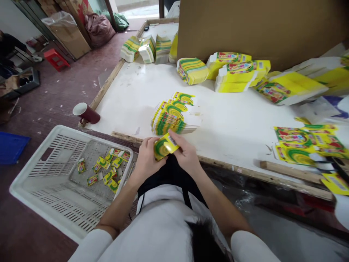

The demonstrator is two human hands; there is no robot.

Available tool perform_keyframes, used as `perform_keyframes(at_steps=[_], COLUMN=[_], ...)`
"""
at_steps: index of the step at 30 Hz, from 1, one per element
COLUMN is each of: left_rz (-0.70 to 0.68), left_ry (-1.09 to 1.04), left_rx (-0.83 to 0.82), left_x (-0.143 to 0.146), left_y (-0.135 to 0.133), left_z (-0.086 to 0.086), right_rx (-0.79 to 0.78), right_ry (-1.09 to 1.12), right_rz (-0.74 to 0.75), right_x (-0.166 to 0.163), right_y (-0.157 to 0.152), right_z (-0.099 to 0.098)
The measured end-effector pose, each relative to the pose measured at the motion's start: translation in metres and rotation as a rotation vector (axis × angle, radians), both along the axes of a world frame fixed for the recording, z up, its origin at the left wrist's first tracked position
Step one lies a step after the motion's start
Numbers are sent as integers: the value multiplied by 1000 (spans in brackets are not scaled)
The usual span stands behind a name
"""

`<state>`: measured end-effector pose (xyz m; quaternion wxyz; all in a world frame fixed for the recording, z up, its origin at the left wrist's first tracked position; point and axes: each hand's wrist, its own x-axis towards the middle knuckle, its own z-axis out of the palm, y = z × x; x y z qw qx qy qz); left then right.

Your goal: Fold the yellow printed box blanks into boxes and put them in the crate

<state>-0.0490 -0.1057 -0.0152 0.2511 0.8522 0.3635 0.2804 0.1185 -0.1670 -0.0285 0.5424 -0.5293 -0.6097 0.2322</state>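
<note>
A small yellow and green carton [165,146] is held between my two hands in front of my body, at the table's near edge. My left hand [148,157] wraps round its left side. With the thumb and fingers of my right hand [185,152] I grip its right end, beside a barcode. Just beyond my hands, on the white table, lies a fanned stack of flat printed cartons [174,114]. To my left, a white plastic crate [58,174] holds several small folded cartons [109,174] on its bottom.
A maroon mug [91,114] stands on the table's left corner. Bundles of flat cartons [193,71] line the back, before a large cardboard sheet [253,29]. More flat cartons [302,142] and a wooden strip [291,173] lie at right. A red stool [56,59] stands on the floor.
</note>
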Motion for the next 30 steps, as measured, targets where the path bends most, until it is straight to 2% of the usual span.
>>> perform_keyframes(at_steps=[6,13,18,21,23,26,27,28,30], left_rz=[-33,-137,-52,5,147,483,523,500,296], left_ry=[-4,52,47,93,181,268,218,133,-93], left_rx=[69,88,110,51,52,154,147,104,-48], left_x=[-20,-22,-14,-36,-62,-96,-101,-102,-95], left_y=[5,16,11,17,26,34,32,26,1], left_z=[12,29,26,21,23,39,47,57,79], right_rx=[6,15,35,-20,-36,-44,-76,-128,-239], right_ry=[-209,-267,-71,-34,-23,-144,-223,-305,-436], right_rz=[134,252,25,76,21,-277,-355,-403,-425], right_x=[4,28,2,-3,9,39,47,54,60], right_y=[-3,2,7,12,21,41,48,55,66], right_z=[-1,11,5,8,15,20,19,16,9])
